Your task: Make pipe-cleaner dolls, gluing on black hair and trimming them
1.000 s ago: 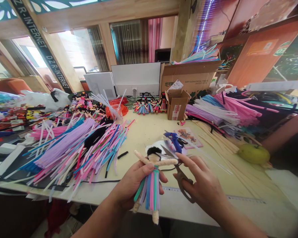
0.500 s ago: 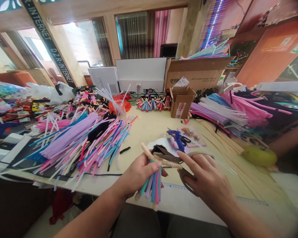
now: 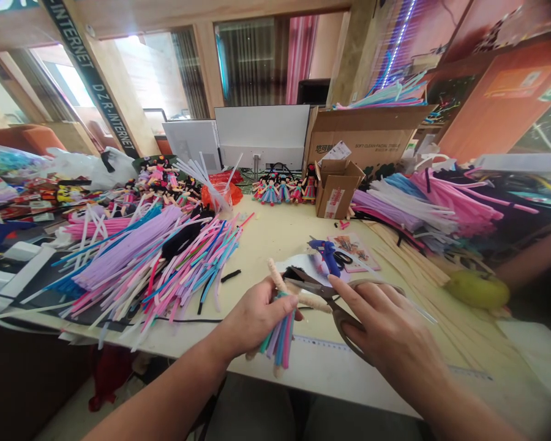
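Left hand (image 3: 257, 315): grip is pinched round the pipe-cleaner doll (image 3: 282, 335), held over the bench (image 3: 275, 236) front edge. Right hand (image 3: 390, 334): grip is closed on the scissors (image 3: 324, 293), blades parted at the doll's head. Trimming is judged in hand; a steadied doll is called for next.

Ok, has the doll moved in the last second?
Yes. The doll, in the left hand, has tipped head-first toward the blue glue gun; the right hand holds scissors.
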Tool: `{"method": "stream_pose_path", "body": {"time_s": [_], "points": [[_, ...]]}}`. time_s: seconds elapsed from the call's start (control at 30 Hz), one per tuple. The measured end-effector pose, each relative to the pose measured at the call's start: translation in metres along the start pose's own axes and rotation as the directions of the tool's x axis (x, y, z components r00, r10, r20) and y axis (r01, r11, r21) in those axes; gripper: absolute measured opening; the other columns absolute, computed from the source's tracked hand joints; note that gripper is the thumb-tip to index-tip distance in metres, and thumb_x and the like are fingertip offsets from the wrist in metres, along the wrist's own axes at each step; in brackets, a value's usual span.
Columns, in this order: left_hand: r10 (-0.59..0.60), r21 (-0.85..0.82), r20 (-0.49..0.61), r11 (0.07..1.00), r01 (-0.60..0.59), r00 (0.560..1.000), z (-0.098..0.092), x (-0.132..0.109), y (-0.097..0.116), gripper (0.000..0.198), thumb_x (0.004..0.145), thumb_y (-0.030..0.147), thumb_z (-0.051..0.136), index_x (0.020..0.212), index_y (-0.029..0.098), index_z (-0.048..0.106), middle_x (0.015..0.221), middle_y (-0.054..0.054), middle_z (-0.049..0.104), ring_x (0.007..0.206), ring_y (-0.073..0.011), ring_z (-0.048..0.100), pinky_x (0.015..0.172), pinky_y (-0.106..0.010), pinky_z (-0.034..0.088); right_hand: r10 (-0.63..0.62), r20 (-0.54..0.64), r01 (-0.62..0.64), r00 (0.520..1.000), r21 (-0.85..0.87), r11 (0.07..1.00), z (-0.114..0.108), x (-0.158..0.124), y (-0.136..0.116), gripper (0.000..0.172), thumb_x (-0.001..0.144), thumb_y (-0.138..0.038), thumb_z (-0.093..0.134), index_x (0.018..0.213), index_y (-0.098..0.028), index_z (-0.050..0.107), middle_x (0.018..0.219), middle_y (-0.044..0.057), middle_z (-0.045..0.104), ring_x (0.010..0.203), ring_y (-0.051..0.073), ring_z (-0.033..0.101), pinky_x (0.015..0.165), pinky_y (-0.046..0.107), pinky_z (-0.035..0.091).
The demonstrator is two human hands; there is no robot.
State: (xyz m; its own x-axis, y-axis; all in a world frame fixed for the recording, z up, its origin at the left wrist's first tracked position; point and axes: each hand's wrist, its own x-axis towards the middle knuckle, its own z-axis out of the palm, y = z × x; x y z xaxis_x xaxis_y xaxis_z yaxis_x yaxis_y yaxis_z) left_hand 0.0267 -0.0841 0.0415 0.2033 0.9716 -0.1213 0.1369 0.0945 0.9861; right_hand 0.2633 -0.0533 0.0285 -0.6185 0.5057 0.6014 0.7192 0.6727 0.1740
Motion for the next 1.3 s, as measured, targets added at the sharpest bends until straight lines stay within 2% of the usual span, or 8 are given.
{"method": "stream_pose_path", "body": {"time_s": [0.27, 0.6, 1.0, 1.3], "points": [[0.01, 0.025, -0.012, 1.0, -0.009, 1.0, 0.0, 0.0, 0.0, 0.031, 0.087, 0.042, 0.058, 0.097, 0.013, 0.06, 0.087, -0.011, 0.073, 0.083, -0.0227, 0.068, 0.07, -0.028, 0.048, 0.009, 0.028, -0.009, 1.0, -0.014, 1.0, -0.001, -0.001, -0.002, 0.043, 0.087, -0.019, 0.052, 0.13, -0.016, 0.057, 0.091, 0.009, 0.063, 0.081, 0.024, 0.056, 0.073, 0.037, 0.046], [0.02, 0.149, -0.061, 0.989, -0.011, 0.998, 0.003, 0.003, 0.0, 0.029, 0.088, 0.041, 0.056, 0.098, 0.015, 0.062, 0.086, -0.009, 0.073, 0.08, -0.0218, 0.069, 0.069, -0.027, 0.048, 0.027, 0.027, -0.025, 0.999, -0.066, 0.998, 0.0, 0.001, -0.008, 0.045, 0.084, -0.019, 0.055, 0.128, -0.015, 0.058, 0.087, 0.008, 0.062, 0.078, 0.025, 0.055, 0.069, 0.038, 0.044], [0.073, 0.11, -0.113, 0.992, -0.06, 0.991, 0.009, 0.001, -0.003, 0.025, 0.086, 0.036, 0.058, 0.101, 0.016, 0.063, 0.09, -0.008, 0.072, 0.081, -0.0216, 0.068, 0.072, -0.027, 0.048, 0.054, 0.076, -0.053, 0.996, -0.02, 0.998, 0.004, -0.005, -0.01, 0.044, 0.088, -0.024, 0.053, 0.131, -0.014, 0.055, 0.089, 0.009, 0.063, 0.08, 0.024, 0.056, 0.072, 0.037, 0.045], [0.012, 0.097, -0.078, 0.995, -0.005, 0.997, 0.009, 0.002, 0.003, 0.023, 0.088, 0.034, 0.055, 0.102, 0.017, 0.059, 0.092, -0.005, 0.069, 0.086, -0.0204, 0.069, 0.076, -0.028, 0.052, 0.047, 0.076, -0.044, 0.996, -0.035, 0.998, 0.006, -0.009, -0.009, 0.044, 0.09, -0.021, 0.052, 0.134, -0.014, 0.053, 0.088, 0.007, 0.063, 0.081, 0.024, 0.058, 0.072, 0.036, 0.044]]}}
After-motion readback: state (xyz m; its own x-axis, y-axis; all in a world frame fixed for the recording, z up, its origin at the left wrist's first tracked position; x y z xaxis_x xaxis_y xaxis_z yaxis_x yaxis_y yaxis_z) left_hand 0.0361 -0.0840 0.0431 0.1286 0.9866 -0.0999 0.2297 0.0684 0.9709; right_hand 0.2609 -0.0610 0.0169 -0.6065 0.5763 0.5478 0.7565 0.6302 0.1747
